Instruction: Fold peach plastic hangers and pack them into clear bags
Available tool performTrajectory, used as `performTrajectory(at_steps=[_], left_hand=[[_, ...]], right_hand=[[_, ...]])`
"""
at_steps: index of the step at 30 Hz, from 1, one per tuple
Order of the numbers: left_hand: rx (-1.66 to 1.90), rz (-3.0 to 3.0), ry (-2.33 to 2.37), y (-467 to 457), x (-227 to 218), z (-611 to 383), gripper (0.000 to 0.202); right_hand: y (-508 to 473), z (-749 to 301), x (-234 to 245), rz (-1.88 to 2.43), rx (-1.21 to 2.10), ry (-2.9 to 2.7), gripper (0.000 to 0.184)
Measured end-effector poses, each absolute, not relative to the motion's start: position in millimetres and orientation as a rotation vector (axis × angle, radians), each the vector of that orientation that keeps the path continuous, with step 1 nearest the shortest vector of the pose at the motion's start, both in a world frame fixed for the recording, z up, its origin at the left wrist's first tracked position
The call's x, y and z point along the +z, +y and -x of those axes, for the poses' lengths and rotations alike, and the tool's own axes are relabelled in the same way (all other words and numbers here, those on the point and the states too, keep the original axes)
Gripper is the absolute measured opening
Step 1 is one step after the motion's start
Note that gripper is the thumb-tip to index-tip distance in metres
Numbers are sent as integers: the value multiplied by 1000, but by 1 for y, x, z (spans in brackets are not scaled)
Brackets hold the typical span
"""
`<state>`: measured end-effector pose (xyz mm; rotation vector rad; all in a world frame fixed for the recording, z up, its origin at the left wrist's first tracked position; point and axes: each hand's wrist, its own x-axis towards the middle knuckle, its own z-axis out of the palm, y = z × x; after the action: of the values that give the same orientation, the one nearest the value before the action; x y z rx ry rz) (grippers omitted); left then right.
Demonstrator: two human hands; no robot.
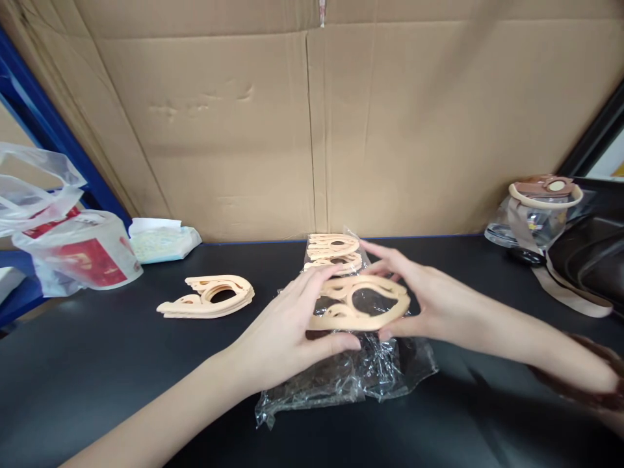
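Both hands hold a small stack of pale wooden cut-out pieces (361, 302) just above a crumpled clear plastic bag (351, 374) on the black table. My left hand (285, 331) grips the stack's left end, thumb under it. My right hand (414, 296) pinches its right end with fingers curled around. Another packed bundle of the same pieces (334, 250) lies behind the hands, in clear wrap. A loose pile of wooden pieces (209, 298) rests to the left.
A cardboard wall (312, 130) backs the black table (97, 364). At the left stand a plastic-wrapped tub with a red label (82, 257) and a tissue pack (163, 240). A clear bottle with a tan strap (536, 208) and a dark bag (592, 260) sit right.
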<state>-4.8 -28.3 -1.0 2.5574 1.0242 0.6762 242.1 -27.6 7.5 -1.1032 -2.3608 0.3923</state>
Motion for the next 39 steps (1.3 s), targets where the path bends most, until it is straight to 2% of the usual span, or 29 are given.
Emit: performTrajectory(at_steps=[5,14,20,24,30,32,35,39], left_hand=[[658,-2532,1153,-19,-3,19,46],[298,-2680,991,-4,-18,25,41],[246,-2720,1009,-4,-20,25,43],[231,-2701,1068,-4,-22,24,45],[219,-2678,1071,-5,-24,24,45],[183,-2645,1090,-6,-23,23,49],[125,-2603,1119,-11,-18,22,67],[91,-2637,978,-19,-11,20,91]], right_hand=[[-13,-282,25,1292,273,-2335,91],[-22,-312,32,1413,466,-2437,70],[-23,-315,33,1279,621,-2619,85],[-24,-308,34,1250,659,-2614,82],[-26,-273,23,1102,916,-2529,77],[-25,-266,16,1063,941,-2528,83],[-24,-264,8,1037,946,-2559,89],[-25,-268,4,1029,881,-2617,81]])
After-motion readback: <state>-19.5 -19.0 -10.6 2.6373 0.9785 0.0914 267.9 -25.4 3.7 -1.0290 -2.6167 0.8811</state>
